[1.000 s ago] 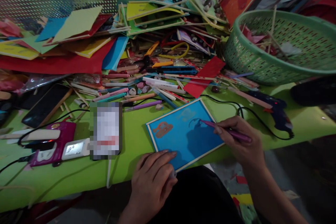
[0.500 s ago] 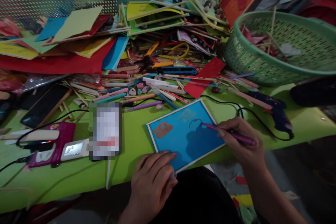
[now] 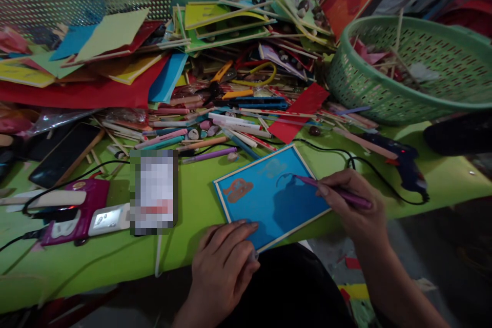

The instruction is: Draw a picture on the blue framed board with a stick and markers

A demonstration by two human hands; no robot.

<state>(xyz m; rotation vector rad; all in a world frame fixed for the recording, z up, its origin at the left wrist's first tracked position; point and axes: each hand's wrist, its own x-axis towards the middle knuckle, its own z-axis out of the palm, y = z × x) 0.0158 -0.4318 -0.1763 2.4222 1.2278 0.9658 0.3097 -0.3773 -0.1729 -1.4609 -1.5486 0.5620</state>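
Observation:
A blue card [image 3: 269,215] edged with thin pale wooden sticks lies tilted at the table's front edge. It bears a brown cloud-like drawing [image 3: 239,190], a faint greenish one [image 3: 272,167] and a thin dark curved line. My right hand [image 3: 351,202] is closed around a purple marker [image 3: 348,196], its tip touching the card by the curved line. My left hand [image 3: 226,261] grips the card's near left edge, fingers on top and thumb below. Something small and pale shows by that thumb, too little to name.
Behind the card lie loose markers [image 3: 238,123], sticks and a red paper strip [image 3: 300,113]. A green basket [image 3: 407,97] and a glue gun [image 3: 409,166] with its cable are on the right. To the left are a blurred-out phone [image 3: 175,189] and a magenta power strip [image 3: 94,205].
The purple marker's tip has shifted slightly left and up along the curved line, my right hand moving with it. My left hand and the card stay in place.

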